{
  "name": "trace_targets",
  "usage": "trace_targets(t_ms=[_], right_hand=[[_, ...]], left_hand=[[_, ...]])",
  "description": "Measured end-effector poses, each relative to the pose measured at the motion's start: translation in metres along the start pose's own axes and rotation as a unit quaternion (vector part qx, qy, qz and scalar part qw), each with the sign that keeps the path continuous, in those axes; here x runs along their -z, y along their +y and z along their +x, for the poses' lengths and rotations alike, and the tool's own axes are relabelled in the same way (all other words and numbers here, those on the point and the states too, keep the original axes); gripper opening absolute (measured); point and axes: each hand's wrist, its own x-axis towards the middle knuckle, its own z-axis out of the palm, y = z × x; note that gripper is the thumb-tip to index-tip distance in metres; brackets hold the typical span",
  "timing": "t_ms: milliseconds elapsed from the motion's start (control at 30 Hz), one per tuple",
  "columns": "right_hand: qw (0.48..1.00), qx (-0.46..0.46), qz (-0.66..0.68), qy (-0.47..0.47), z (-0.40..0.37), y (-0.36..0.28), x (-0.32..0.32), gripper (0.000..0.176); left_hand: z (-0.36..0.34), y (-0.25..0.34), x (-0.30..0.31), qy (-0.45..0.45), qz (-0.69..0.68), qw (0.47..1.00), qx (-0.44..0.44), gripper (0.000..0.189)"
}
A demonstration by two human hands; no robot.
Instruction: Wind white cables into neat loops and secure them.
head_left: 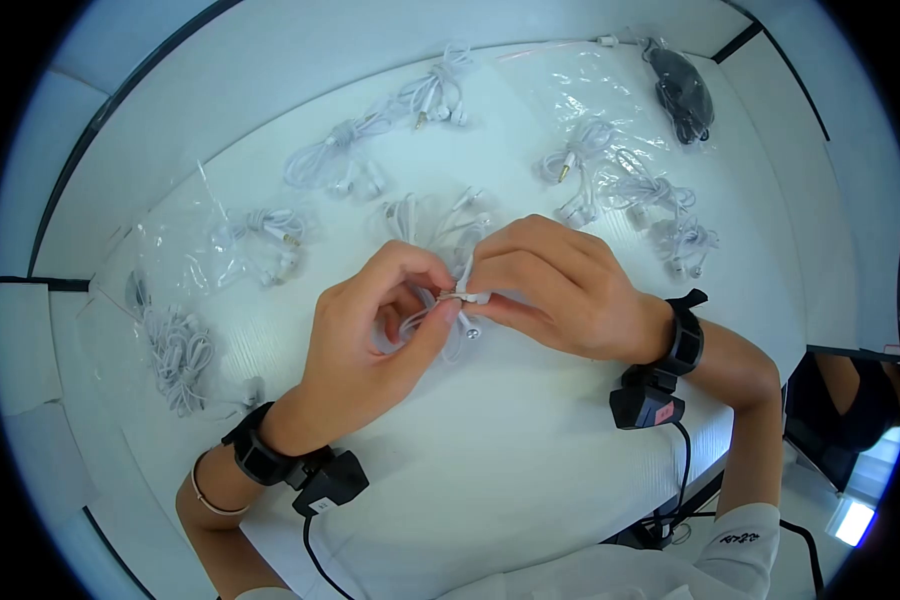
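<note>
At the middle of the white table, my left hand (pixel 375 335) and my right hand (pixel 560 285) meet over a white earphone cable (pixel 467 262). Thumb and forefinger of my left hand pinch a thin pale strip or cord on it; I cannot make out which. From the other side, my right hand's fingertips close on the same spot. Loops of the cable hang between the hands, partly hidden by the fingers. Just beyond them lies another coiled pair of earphones (pixel 410 215).
Coiled white earphones lie at the back (pixel 435 95), the right (pixel 655 190) and the left (pixel 270 225). A larger cable bundle (pixel 180 350) sits far left. Clear plastic bags (pixel 575 85) and a bagged dark mouse-like object (pixel 682 90) are at the back right. Black wrist devices trail cables.
</note>
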Motion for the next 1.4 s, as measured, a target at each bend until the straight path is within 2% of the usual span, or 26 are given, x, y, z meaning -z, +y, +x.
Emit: trace_targets(t_ms=[200, 300, 400, 600, 700, 900, 1033, 1267, 1400], right_hand=[[1.0, -0.009, 0.004, -0.002, 0.0, 0.0, -0.001, 0.023], [0.999, -0.031, 0.033, -0.013, 0.001, -0.004, 0.002, 0.028], [0.99, -0.092, 0.106, -0.024, -0.002, -0.006, 0.001, 0.025], [0.981, -0.108, 0.159, -0.023, -0.001, -0.005, 0.0, 0.023], [0.977, -0.096, 0.187, -0.026, -0.001, -0.002, 0.001, 0.021], [0.968, -0.137, 0.208, -0.041, 0.0, -0.005, 0.0, 0.021], [0.973, -0.112, 0.203, -0.019, 0.001, -0.005, -0.001, 0.027], [0.99, -0.091, 0.105, 0.001, 0.005, -0.002, -0.002, 0.021], [0.993, -0.08, 0.089, 0.018, 0.008, -0.002, -0.002, 0.031]], left_hand=[[0.001, 0.001, 0.0, -0.004, 0.003, 1.0, 0.006, 0.012], [0.0, -0.002, 0.0, 0.005, -0.015, 1.0, -0.01, 0.01], [0.0, -0.003, 0.001, 0.006, -0.014, 1.0, -0.009, 0.009], [0.0, -0.003, 0.002, -0.001, -0.013, 1.0, -0.014, 0.01], [0.0, -0.001, 0.001, -0.002, -0.002, 1.0, -0.008, 0.011], [0.0, 0.001, 0.004, -0.002, -0.043, 0.998, 0.036, 0.01], [-0.001, 0.003, 0.002, 0.01, -0.083, 0.996, 0.045, 0.011], [0.0, 0.005, 0.004, 0.001, -0.098, 0.994, 0.045, 0.012], [0.0, 0.004, 0.004, 0.003, -0.093, 0.995, 0.031, 0.014]])
